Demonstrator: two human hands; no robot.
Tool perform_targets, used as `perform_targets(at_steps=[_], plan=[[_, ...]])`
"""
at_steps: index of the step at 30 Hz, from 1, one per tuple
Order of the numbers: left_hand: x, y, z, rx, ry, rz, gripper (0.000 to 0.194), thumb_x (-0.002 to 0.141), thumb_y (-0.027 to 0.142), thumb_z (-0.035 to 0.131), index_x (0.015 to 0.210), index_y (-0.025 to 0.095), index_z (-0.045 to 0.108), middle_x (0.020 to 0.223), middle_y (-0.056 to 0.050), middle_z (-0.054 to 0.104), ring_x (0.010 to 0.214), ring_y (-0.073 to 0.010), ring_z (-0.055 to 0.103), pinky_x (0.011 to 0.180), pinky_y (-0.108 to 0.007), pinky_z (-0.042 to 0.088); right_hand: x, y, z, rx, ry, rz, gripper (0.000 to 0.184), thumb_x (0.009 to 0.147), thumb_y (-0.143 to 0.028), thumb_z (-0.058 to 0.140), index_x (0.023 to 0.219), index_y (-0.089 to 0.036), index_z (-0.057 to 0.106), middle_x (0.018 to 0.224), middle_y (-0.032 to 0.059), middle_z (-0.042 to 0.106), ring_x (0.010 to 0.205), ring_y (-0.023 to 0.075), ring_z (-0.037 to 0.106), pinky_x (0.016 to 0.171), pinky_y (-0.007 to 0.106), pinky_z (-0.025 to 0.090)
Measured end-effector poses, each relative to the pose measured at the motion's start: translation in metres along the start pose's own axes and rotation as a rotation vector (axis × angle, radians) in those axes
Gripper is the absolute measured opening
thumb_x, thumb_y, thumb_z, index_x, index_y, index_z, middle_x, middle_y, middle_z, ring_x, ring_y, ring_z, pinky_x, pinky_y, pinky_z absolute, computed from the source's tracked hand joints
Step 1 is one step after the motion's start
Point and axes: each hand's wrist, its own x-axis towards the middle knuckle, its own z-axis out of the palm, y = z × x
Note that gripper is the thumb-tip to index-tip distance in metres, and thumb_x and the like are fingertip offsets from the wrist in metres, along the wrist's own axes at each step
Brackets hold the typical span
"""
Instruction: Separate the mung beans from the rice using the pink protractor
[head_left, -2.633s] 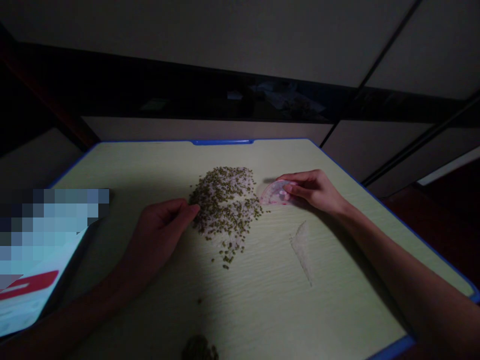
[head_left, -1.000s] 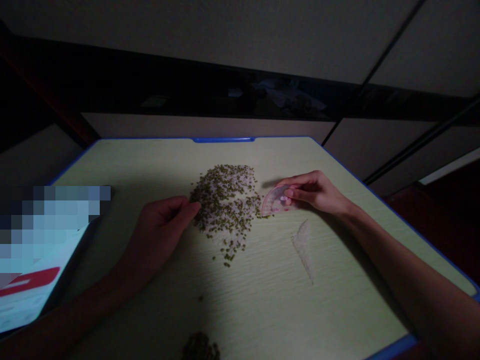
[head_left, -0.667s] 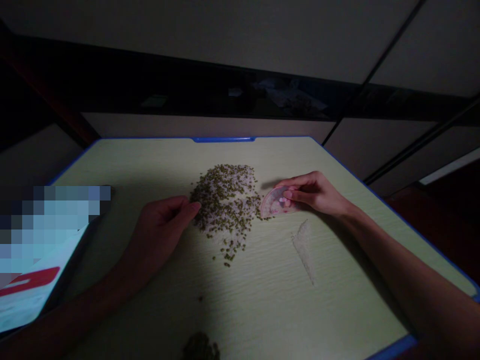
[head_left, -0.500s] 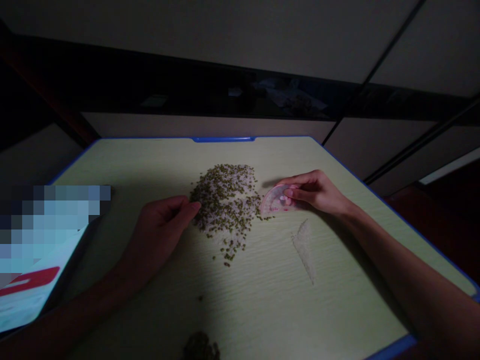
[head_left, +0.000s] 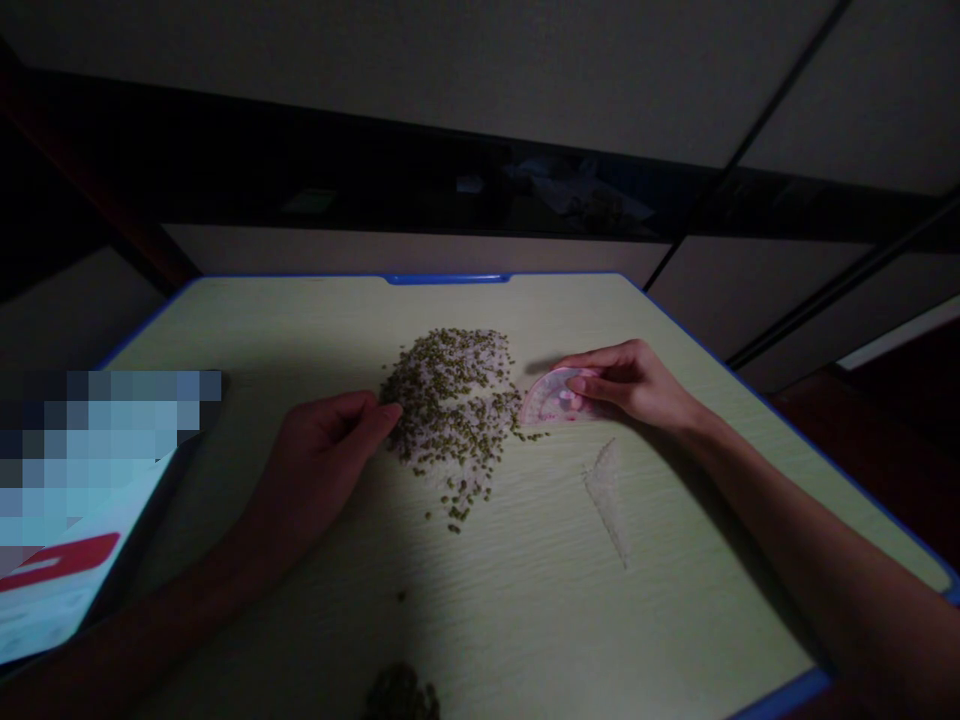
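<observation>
A spread pile of green beans mixed with white rice-like grains (head_left: 450, 400) lies in the middle of the pale tabletop (head_left: 517, 620). At the pile's left edge is my left hand (head_left: 330, 450), its thumb and forefinger pressed together; what they pinch, if anything, is hidden. My right hand (head_left: 622, 380) grips a clear, pink-edged protractor (head_left: 547, 398) between thumb and fingers. The protractor's curved end is beside the pile's right edge, with a few beans just below it. Nearer to me, a thin wedge of white grains (head_left: 607, 500) lies apart from the pile.
A dark heap of beans (head_left: 403, 692) sits at the near edge, with one stray bean (head_left: 401, 596) beyond it. On the left is a lit, partly blurred screen (head_left: 82, 520). The table has a blue rim (head_left: 446, 279); dark cabinet panels (head_left: 420, 70) stand behind.
My right hand has shifted the protractor slightly toward me and tilted it a little back and forth. Several beans now lie below its tip. My left hand has stayed in place.
</observation>
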Motion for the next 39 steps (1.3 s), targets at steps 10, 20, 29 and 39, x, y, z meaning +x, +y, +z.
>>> perform_targets(at_steps=[10, 20, 29, 39], plan=[[0.0018, 0.0008, 0.0017, 0.006, -0.003, 0.014, 0.034, 0.065, 0.04, 0.049, 0.042, 0.02, 0.033, 0.038, 0.008, 0.028, 0.038, -0.0062, 0.027, 0.04, -0.021, 0.022, 0.0026, 0.0036, 0.0, -0.062, 0.049, -0.028, 0.024, 0.065, -0.019, 0.066, 0.087, -0.014, 0.074, 0.062, 0.0034, 0.066, 0.048, 0.0081, 0.049, 0.042, 0.021, 0.032], [0.0008, -0.0023, 0.001, -0.01, -0.005, 0.013, 0.034, 0.065, 0.04, 0.05, 0.043, 0.02, 0.034, 0.038, 0.008, 0.027, 0.038, -0.0059, 0.026, 0.039, -0.02, 0.021, 0.0023, 0.0022, 0.0043, -0.067, 0.078, -0.024, 0.026, 0.067, -0.021, 0.065, 0.09, -0.011, 0.073, 0.059, 0.0039, 0.065, 0.046, 0.0076, 0.048, 0.041, 0.021, 0.03], [0.0014, 0.0022, 0.0013, 0.006, -0.02, -0.014, 0.033, 0.065, 0.039, 0.049, 0.043, 0.02, 0.033, 0.038, 0.008, 0.028, 0.038, -0.0061, 0.027, 0.039, -0.021, 0.021, 0.0022, 0.0017, 0.0052, -0.043, 0.027, -0.03, 0.027, 0.068, -0.02, 0.065, 0.092, -0.011, 0.072, 0.06, 0.0039, 0.066, 0.048, 0.0093, 0.052, 0.042, 0.021, 0.033], [0.0008, 0.0009, 0.0015, -0.001, -0.019, -0.005, 0.032, 0.066, 0.038, 0.049, 0.044, 0.02, 0.033, 0.039, 0.008, 0.027, 0.039, -0.006, 0.027, 0.04, -0.021, 0.021, 0.0021, 0.0025, 0.0084, -0.007, 0.069, -0.032, 0.024, 0.068, -0.022, 0.067, 0.089, -0.013, 0.073, 0.065, 0.0045, 0.067, 0.052, 0.0094, 0.052, 0.045, 0.022, 0.038]])
